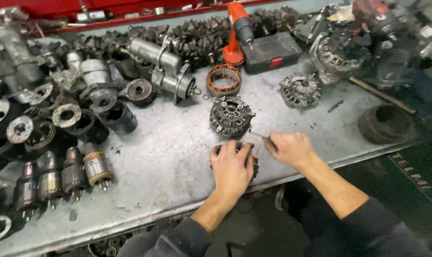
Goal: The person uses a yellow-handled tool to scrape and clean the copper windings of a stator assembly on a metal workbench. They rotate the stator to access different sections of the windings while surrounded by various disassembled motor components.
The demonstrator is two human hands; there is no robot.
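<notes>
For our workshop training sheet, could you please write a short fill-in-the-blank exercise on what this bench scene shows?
1. The left hand presses down on a round part near the bench's ____ edge.
2. The right hand holds a thin ____ tool.
3. The cordless drill at the back is ____ in colour.
4. The copper-wound ring lies just ____ the dark ribbed housing.

Missing words: front; rod-like; orange; behind

Even overhead light, soft shadows, blurred and warped frame edges

Dark sleeves — pushed-up, forearms bare
</notes>
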